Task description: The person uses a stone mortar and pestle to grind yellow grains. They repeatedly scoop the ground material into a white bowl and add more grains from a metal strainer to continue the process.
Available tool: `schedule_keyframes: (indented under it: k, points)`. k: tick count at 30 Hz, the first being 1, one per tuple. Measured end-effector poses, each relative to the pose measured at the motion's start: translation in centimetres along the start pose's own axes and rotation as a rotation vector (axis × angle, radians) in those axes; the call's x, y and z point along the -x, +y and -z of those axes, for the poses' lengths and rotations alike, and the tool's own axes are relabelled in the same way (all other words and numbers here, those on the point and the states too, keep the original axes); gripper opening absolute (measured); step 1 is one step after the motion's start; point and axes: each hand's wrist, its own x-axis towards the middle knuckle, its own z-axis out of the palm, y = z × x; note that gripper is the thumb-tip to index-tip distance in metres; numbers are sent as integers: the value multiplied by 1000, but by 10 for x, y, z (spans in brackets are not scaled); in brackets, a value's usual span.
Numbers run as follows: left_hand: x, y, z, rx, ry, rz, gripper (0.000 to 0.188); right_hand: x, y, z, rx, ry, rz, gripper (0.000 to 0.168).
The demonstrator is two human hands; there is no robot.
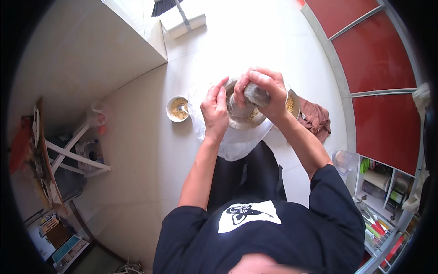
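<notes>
My right hand [265,89] is closed around a thick grey stone pestle [256,95], which leans inside a stone mortar [244,124]. At the mortar's left side is my left hand [216,108], its fingers raised near the rim; whether they touch it I cannot tell. Some pale crushed matter shows inside the mortar. Under it lies a translucent plastic sheet [234,147]. A white bowl [177,109] of crumbly tan food with a white spoon [184,109] stands to the left. Partly hidden behind my right wrist, a bowl [296,106] holds yellow kernels or beans [290,104].
A brownish-pink cloth [314,118] lies on the floor at right, with a clear plastic container [344,162] beyond it. Red cabinets [383,130] and an open drawer [376,226] line the right. A broom and dustpan [187,25] stand at the top, beside a pale wall block.
</notes>
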Motion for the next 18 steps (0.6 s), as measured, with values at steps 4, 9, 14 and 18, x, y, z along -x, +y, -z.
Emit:
schedule_keyframes:
  k: [4, 9, 14, 18]
  points:
    - [0, 3, 2, -22, 15, 58, 28, 11, -33, -7, -215, -60, 214, 35]
    - [2, 1, -3, 8, 21, 16, 27, 17, 14, 0, -10, 3, 67, 34]
    - [-1, 2, 1, -89, 43, 9, 27, 11, -30, -7, 23, 5, 148, 38]
    - [3, 5, -9, -121, 12, -71, 26, 22, 4, 0, 16, 176, 84, 38]
